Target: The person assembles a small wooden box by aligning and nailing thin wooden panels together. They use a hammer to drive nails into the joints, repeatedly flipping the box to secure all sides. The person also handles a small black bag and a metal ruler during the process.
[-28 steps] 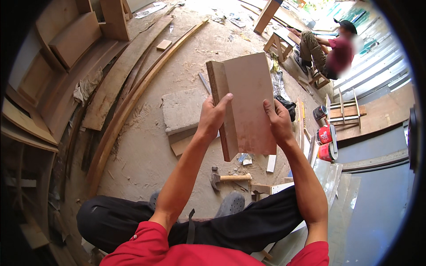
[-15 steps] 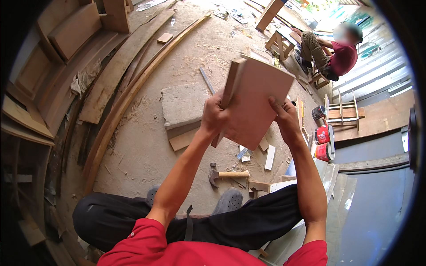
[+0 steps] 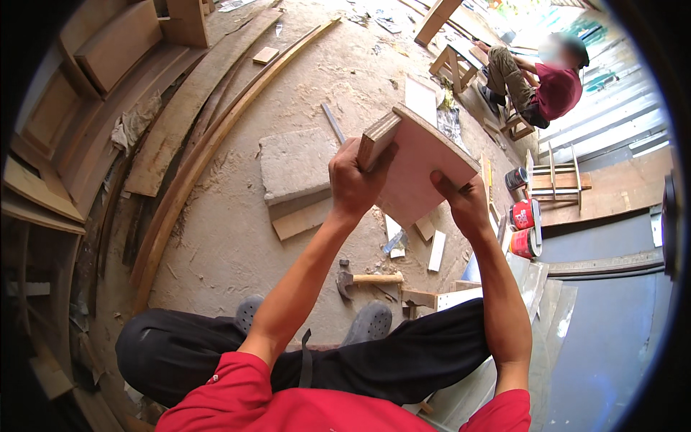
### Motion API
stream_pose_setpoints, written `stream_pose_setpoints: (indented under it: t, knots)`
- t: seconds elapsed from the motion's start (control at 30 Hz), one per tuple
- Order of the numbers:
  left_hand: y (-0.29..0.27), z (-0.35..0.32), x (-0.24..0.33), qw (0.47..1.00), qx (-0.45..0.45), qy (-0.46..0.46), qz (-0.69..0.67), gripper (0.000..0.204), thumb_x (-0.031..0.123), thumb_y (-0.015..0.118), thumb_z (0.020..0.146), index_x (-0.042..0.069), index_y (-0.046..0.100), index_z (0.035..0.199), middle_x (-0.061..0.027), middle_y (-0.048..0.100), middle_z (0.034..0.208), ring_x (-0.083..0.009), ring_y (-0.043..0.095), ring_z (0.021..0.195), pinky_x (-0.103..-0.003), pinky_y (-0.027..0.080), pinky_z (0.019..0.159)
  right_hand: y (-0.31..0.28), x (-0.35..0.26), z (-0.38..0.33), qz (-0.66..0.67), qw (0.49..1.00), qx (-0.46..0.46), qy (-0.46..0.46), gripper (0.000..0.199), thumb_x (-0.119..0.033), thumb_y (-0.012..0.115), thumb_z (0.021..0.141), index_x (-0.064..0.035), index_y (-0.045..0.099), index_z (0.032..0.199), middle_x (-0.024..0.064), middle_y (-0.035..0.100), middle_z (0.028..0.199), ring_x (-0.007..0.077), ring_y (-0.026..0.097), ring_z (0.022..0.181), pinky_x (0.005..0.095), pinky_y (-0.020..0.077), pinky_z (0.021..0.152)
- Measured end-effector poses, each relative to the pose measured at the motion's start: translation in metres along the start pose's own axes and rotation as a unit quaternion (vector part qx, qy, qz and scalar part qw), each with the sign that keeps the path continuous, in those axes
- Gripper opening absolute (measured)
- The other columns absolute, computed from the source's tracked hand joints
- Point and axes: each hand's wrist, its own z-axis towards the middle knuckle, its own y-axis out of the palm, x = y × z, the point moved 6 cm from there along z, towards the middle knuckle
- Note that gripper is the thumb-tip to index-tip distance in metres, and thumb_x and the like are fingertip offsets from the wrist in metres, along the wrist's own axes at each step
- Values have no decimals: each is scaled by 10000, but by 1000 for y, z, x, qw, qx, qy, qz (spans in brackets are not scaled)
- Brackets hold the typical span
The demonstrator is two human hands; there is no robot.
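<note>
Above the floor in front of me I hold a wooden assembly. It has a broad pinkish plywood panel [image 3: 421, 173] and a thicker, narrower board [image 3: 377, 137] along its left side, set at an angle to it. My left hand [image 3: 355, 180] is closed round the narrower board. My right hand [image 3: 463, 203] grips the panel's right edge, thumb on its face. The assembly is tilted, so its layered top edges show. Below it on the floor lies a hammer [image 3: 378, 279] with a wooden handle. The panel's far side is hidden.
A concrete slab [image 3: 294, 164] lies left of the assembly with a wood offcut [image 3: 302, 222] against it. Long planks [image 3: 198, 155] run along the left. Paint cans [image 3: 524, 214] stand at right. A co-worker [image 3: 554, 90] sits on a low stool at far right.
The assembly has tipped in my hands: the panel's face looks shorter and its top edges now show. Both hands keep their hold, with the right hand slightly lower.
</note>
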Motion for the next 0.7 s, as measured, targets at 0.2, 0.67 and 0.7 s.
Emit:
stream_pose_setpoints:
  t: [0.2,0.67,0.7]
  knots:
    - [-6,1,-1,999,-35,-18,25,234,222,802,793,17,697,830,-153,668,725,-268,669,637,-369,513,598,3,-3,-4,10,1000,-6,12,259,-176,680,950,8,667,1132,49,703,1032,105,625,942,277,499,831]
    - [22,-34,1,819,-440,-364,-58,599,427,669,889,-52,589,1240,-172,666,1041,-189,654,901,-322,532,788,-68,26,11,218,938,216,159,404,-267,580,989,83,583,1190,134,678,1080,196,674,920,307,541,819]
    - [24,-34,-2,823,-435,-363,-45,609,455,658,891,-46,599,1232,-161,666,1022,-183,647,906,-319,525,799,-67,29,11,254,931,210,159,406,-268,578,990,81,580,1197,133,678,1086,200,676,922,313,542,830]
